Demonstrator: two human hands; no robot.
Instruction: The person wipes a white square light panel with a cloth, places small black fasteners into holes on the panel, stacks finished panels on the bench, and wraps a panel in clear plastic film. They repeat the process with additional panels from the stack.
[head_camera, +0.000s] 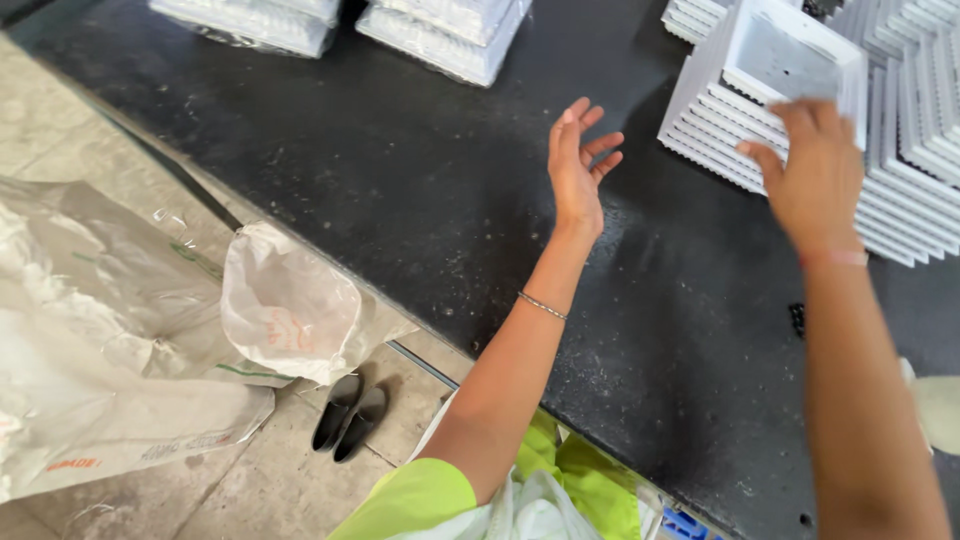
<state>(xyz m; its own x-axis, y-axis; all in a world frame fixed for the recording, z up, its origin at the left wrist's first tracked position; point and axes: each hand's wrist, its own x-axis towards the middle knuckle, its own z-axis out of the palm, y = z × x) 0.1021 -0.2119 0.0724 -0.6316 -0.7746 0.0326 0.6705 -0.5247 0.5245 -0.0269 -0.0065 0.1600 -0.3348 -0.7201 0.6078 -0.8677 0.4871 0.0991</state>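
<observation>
Now the black worktable (420, 200) is carrying rows of stacked white square ribbed trays (900, 190); the right hand (815, 175) is gripping the top tray (790, 65) of the nearest stack, while the left hand (578, 165) is hovering beside it, fingers spread loose, grasping nothing.

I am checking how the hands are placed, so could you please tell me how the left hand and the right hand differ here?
The left hand hovers open over the bare black table, touching nothing; the right hand rests on the stack of white ribbed square frames. The left hand's fingers spread upward, while the right hand's fingers curl over the top frame's edge. The left wrist wears a thin bracelet, the right a pinkish band. Both are bare.
</observation>
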